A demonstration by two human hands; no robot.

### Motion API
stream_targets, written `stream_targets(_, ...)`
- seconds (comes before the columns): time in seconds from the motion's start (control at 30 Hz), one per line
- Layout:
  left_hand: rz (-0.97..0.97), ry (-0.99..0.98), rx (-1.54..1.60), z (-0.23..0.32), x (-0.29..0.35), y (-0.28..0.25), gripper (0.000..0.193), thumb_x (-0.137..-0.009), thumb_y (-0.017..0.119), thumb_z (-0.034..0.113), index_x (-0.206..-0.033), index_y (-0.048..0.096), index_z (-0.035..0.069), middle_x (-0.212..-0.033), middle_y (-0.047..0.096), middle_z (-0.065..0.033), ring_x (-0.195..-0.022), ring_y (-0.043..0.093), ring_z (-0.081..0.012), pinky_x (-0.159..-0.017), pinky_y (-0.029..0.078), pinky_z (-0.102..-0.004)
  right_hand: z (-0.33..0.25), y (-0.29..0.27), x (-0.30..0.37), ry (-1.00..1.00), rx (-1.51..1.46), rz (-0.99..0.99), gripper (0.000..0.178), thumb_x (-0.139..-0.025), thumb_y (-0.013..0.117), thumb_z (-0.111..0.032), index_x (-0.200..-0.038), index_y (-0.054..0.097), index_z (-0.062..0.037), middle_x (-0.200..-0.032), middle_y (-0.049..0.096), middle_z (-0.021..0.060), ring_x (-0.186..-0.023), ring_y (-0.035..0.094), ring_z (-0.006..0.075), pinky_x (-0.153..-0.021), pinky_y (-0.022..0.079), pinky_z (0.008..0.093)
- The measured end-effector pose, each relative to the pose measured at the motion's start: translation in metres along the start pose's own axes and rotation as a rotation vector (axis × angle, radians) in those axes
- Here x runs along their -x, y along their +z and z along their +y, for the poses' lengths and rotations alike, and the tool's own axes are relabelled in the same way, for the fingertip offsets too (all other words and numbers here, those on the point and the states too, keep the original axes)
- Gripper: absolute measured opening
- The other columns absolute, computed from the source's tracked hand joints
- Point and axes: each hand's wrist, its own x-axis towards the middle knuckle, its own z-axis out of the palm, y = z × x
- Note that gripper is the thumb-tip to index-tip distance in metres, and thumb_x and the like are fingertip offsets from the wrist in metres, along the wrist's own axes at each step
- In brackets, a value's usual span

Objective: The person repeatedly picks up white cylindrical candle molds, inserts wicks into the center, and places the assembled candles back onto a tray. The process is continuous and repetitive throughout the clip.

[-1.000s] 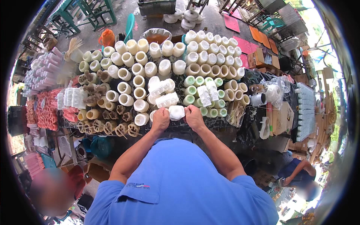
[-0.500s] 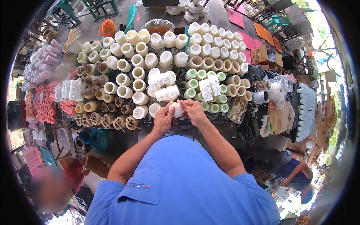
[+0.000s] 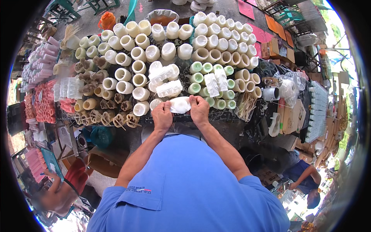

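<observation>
Between my two hands, at the near edge of the table, is a smooth white wax-like piece [image 3: 180,104]; its exact kind is not clear. My left hand [image 3: 162,115] grips its left end, thumb on top. At its right end my right hand [image 3: 199,110] pinches it the same way. Just beyond lie white ridged pieces [image 3: 169,89] on top of pale candles. Rows of hollow cream wax cylinders [image 3: 124,87] stand to the left. Green candles [image 3: 196,78] stand to the right, with two white ridged pieces [image 3: 211,85] lying across them.
Brown flower-shaped wax pieces [image 3: 118,119] and pink cylinders [image 3: 44,104] fill the left side. At right are wick bundles [image 3: 246,106], a white mug [image 3: 270,94], plastic bags [image 3: 289,91] and cardboard boxes [image 3: 295,116]. Other people [image 3: 307,181] sit at lower right and lower left.
My hands have moved apart to opposite ends of the white piece, which now shows wider between them. The view has shifted slightly. The person at lower left has moved.
</observation>
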Motion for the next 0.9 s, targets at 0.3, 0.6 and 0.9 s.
stream_targets(0.3, 0.118, 0.391, -0.309, -0.031, -0.016, -0.001, 0.036, -0.108, 0.062, 0.024, -0.083, 0.067, -0.002, -0.074, 0.065, -0.0251, -0.067, 0.064, -0.0438, -0.063, 0.048, -0.0501, 0.047, 0.012, -0.014, -0.458, 0.369, 0.122, 0.035, -0.108, 0.068, -0.029, -0.089, 0.071, 0.0013, -0.084, 0.068, 0.0117, -0.069, 0.065, 0.0280, -0.066, 0.052, 0.0408)
stream_targets(0.6, -0.061, 0.447, -0.435, -0.028, -0.024, -0.001, 0.035, -0.110, 0.056, 0.023, -0.085, 0.063, 0.000, -0.081, 0.068, -0.0255, -0.079, 0.065, -0.0490, -0.070, 0.050, -0.0556, 0.039, 0.001, -0.024, -0.626, 0.374, 0.045, 0.024, -0.104, 0.069, -0.018, -0.090, 0.068, 0.0012, -0.085, 0.065, 0.0170, -0.075, 0.062, 0.0371, -0.069, 0.049, 0.0446)
stream_targets(0.9, -0.562, -0.119, 1.033, 0.055, 0.022, -0.025, 0.057, -0.113, 0.057, 0.037, -0.158, 0.048, 0.004, -0.144, 0.061, -0.0156, -0.131, 0.061, -0.0262, -0.109, 0.048, -0.0392, -0.045, -0.013, 0.038, -0.383, -0.256, -0.048, 0.028, -0.113, 0.059, -0.020, -0.104, 0.071, 0.0038, -0.121, 0.072, 0.0101, -0.102, 0.067, 0.0156, -0.090, 0.055, 0.0307)
